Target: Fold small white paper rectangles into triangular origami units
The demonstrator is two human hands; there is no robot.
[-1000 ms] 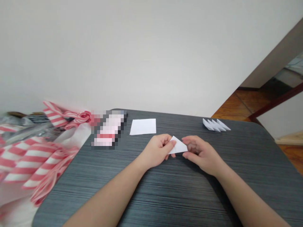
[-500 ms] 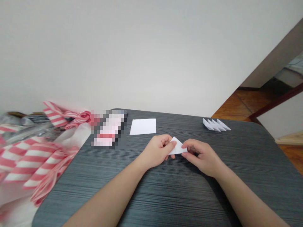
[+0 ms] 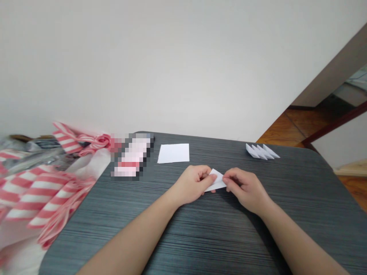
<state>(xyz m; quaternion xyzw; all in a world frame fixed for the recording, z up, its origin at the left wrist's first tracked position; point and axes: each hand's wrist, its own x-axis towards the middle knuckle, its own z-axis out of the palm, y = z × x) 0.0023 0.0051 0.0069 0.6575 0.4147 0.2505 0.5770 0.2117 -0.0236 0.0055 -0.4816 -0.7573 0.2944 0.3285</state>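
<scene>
Your right hand (image 3: 246, 191) has closed in: it and your left hand (image 3: 192, 185) pinch the white paper triangle (image 3: 217, 180), seemingly steadying a crease.

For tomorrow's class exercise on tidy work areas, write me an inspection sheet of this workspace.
surface: dark grey streaked tabletop with rounded corners
job's things: folded white paper triangle between the hands; flat white paper sheet; row of folded white paper pieces near the far edge
clutter: red-and-white striped material at the left; blurred pink-and-white item beside the sheet
hands: left hand and right hand both pinch the triangle
cables: nothing seen
surroundings: white wall; wooden floor at the right
</scene>
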